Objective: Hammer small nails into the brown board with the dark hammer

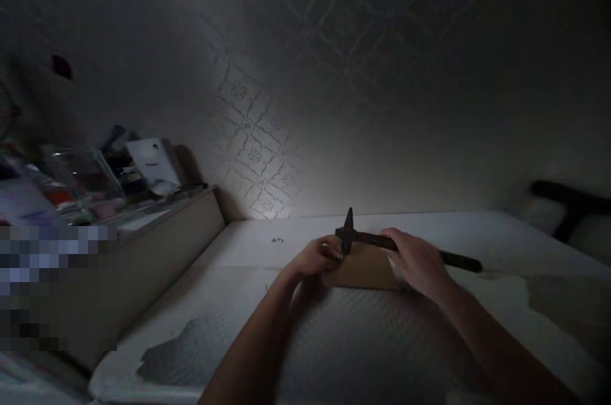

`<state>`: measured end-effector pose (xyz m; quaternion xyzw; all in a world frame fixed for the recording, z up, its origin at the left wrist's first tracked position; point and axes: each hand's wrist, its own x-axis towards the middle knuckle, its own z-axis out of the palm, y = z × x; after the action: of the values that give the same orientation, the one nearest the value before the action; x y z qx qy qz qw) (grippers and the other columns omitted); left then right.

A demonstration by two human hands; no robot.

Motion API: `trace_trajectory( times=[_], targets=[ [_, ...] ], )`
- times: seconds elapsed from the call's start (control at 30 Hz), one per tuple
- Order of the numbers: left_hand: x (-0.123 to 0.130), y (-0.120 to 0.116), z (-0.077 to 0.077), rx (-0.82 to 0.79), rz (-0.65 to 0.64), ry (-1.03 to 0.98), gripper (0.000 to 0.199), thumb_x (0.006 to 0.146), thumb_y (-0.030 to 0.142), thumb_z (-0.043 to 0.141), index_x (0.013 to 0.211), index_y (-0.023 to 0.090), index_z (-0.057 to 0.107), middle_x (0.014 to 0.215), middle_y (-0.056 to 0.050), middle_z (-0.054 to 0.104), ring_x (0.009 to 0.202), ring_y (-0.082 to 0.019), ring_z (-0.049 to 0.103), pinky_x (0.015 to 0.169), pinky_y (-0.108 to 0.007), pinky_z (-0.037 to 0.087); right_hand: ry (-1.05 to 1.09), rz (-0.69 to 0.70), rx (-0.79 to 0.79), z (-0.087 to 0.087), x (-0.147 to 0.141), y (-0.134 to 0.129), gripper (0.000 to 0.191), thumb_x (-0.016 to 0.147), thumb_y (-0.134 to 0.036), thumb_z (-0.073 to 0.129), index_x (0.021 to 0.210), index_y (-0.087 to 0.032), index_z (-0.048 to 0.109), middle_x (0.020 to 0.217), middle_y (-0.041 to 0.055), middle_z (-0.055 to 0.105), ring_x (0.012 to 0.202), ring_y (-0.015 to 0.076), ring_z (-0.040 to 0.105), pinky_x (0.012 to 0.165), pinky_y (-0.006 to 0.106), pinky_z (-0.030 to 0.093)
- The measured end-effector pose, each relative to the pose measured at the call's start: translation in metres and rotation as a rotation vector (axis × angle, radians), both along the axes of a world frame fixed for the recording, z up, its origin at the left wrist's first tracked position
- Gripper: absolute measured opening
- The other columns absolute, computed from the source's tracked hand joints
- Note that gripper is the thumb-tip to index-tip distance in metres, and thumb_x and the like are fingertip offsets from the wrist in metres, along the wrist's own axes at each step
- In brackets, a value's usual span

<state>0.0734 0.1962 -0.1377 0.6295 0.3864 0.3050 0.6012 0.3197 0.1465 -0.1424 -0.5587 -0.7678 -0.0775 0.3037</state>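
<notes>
Counting from the left: 1 clear container point(88, 176) and 1 white box point(155, 163) on the raised ledge point(174, 249), among clutter too blurred to count. Box has one small dark mark plus a line of print, too small to read. Next, a few tiny dark bits point(277, 240) on the white table point(238, 242); exact count unclear. Then 2 hands. Left hand point(315, 257): fingers bent at the board's left edge, next to the hammer head; can't tell if they pinch anything. 1 brown board point(365, 272) on the table, between the hands. 1 hammer point(377, 241), head above the board's far left corner, contact unclear. Right hand point(417, 258) wrapped around its handle. Far right: 1 black armrest point(573, 198).
</notes>
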Motion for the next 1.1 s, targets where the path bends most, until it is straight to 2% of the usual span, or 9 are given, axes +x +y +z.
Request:
trace_trajectory(
  times=[0.3,0.63,0.83,0.97,1.1],
  targets=[
    [0.0,-0.0004,0.0,0.048,0.041,0.02,0.037,0.047,-0.002,0.065,0.079,0.014,0.056,0.074,0.001,0.061,0.069,-0.01,0.056,0.061,-0.02,0.041,-0.018,0.028,0.013,-0.0033,-0.0039,-0.0005,0.028,0.082,-0.018,0.045,0.109,-0.024,0.053,0.097,0.004,0.065,0.088,0.0202,0.06,0.074,0.031,0.042],
    [0.0011,-0.0005,0.0006,0.068,0.031,0.026,0.035,0.048,-0.002,0.066,0.077,0.014,0.055,0.072,0.002,0.059,0.068,-0.011,0.055,0.063,-0.021,0.04,-0.037,0.031,0.075,-0.003,-0.0064,-0.0029,0.024,0.084,-0.018,0.046,0.107,-0.023,0.051,0.097,0.0029,0.065,0.088,0.0189,0.061,0.074,0.03,0.043],
    [0.0016,0.0003,-0.0012,0.054,0.03,0.009,0.036,0.047,-0.003,0.065,0.077,0.014,0.055,0.071,0.002,0.059,0.066,-0.01,0.054,0.061,-0.021,0.039,-0.039,0.051,0.059,-0.003,-0.006,-0.0025,0.024,0.085,-0.018,0.046,0.108,-0.023,0.051,0.1,0.0036,0.065,0.09,0.0197,0.061,0.077,0.032,0.044],
    [0.0012,0.0004,-0.0013,0.027,0.022,-0.002,0.039,0.048,-0.002,0.064,0.08,0.015,0.054,0.072,0.002,0.06,0.068,-0.011,0.056,0.063,-0.022,0.041,-0.041,0.011,0.083,-0.0025,-0.0059,-0.0033,0.027,0.083,-0.016,0.046,0.108,-0.023,0.052,0.098,0.0043,0.065,0.088,0.0201,0.061,0.075,0.032,0.044],
    [0.0014,-0.0006,-0.0002,0.083,0.023,0.032,0.038,0.049,-0.002,0.063,0.082,0.015,0.055,0.073,0.002,0.06,0.067,-0.01,0.055,0.061,-0.021,0.04,-0.037,0.03,0.099,-0.0029,-0.0059,-0.0033,0.026,0.083,-0.017,0.047,0.107,-0.024,0.053,0.097,0.0035,0.066,0.086,0.0188,0.061,0.073,0.03,0.044]
  ],
)
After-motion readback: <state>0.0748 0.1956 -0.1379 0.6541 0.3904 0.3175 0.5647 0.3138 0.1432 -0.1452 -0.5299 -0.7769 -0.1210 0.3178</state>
